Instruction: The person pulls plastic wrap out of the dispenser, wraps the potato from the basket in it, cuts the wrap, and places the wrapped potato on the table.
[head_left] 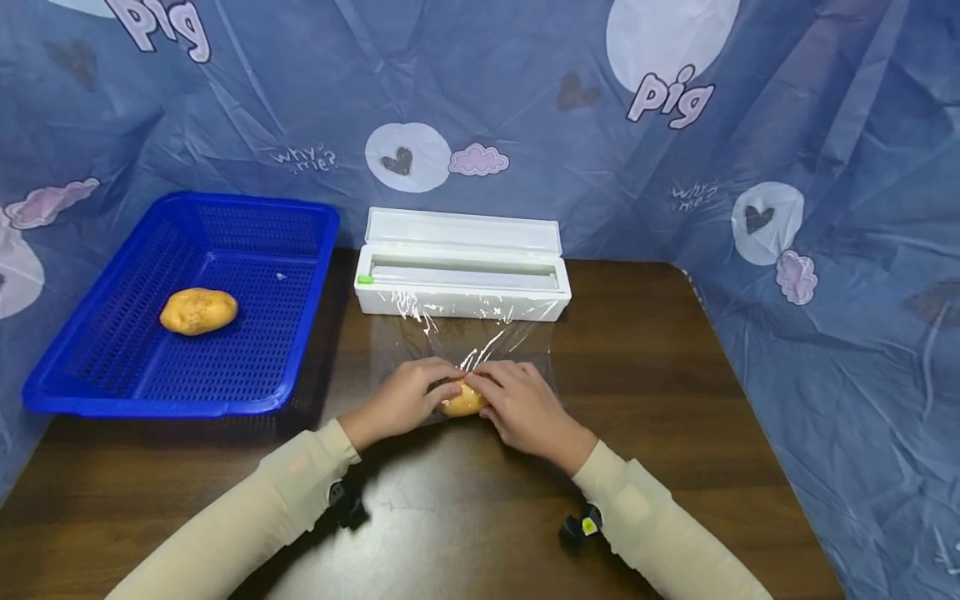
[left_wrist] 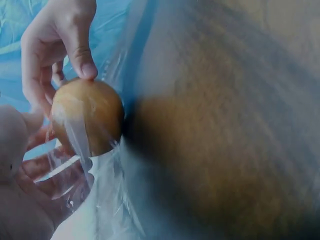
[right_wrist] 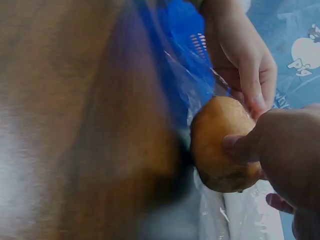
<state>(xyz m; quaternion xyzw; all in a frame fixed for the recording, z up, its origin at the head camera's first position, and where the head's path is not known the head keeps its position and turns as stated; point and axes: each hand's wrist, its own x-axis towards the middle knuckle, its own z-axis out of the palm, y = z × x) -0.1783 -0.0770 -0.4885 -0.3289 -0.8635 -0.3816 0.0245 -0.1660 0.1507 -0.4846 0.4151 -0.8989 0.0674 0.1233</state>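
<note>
A yellow potato [head_left: 463,403] sits near the middle of the table, between both hands. Clear cling film [head_left: 397,337] stretches from the white dispenser box [head_left: 461,302] toward the potato and partly covers it. My right hand [head_left: 522,408] holds the potato, its thumb on the skin in the right wrist view and its fingers behind. At the potato's other side, my left hand [head_left: 408,396] pinches the film between thumb and fingers. Film [left_wrist: 75,130] lies over the left fingers and the potato's side in the left wrist view.
A blue plastic basket [head_left: 307,325] stands at the left with another potato [head_left: 198,312] inside. The dispenser's lid [head_left: 465,231] is raised, and a green slider [head_left: 365,280] sits at its left end. Blue printed cloth [head_left: 525,100] hangs behind the brown table [head_left: 637,358].
</note>
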